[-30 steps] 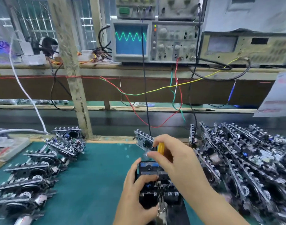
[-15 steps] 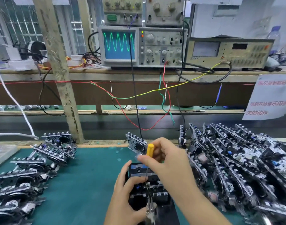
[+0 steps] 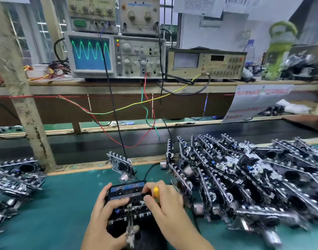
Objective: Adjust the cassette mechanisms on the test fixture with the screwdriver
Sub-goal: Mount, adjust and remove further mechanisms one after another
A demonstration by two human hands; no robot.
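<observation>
Nearest the camera, both hands work on a cassette mechanism [image 3: 126, 204] seated on the dark test fixture [image 3: 145, 235] at the front middle of the green tabletop [image 3: 64, 204]. The left hand [image 3: 104, 219] grips the mechanism's left side, fingers [image 3: 116, 201] curled over its top and the thumb behind its far corner. The right hand [image 3: 165, 201] rests on the right side, its fingers pinching a yellow-handled screwdriver [image 3: 156, 192] that stands upright; the tip is hidden. A blue-labelled cassette [image 3: 127, 188] sits in the mechanism's far half. A metal clip [image 3: 130, 231] pokes out at the front edge. To the right lies a large heap of mechanisms [image 3: 244, 177], to the left a smaller pile [image 3: 15, 177], and one more [image 3: 121, 165] stands just behind the hands. Farther back, on the shelf [image 3: 118, 83], an oscilloscope [image 3: 115, 55] shows a green wave, with coloured wires [image 3: 118, 109] hanging down
</observation>
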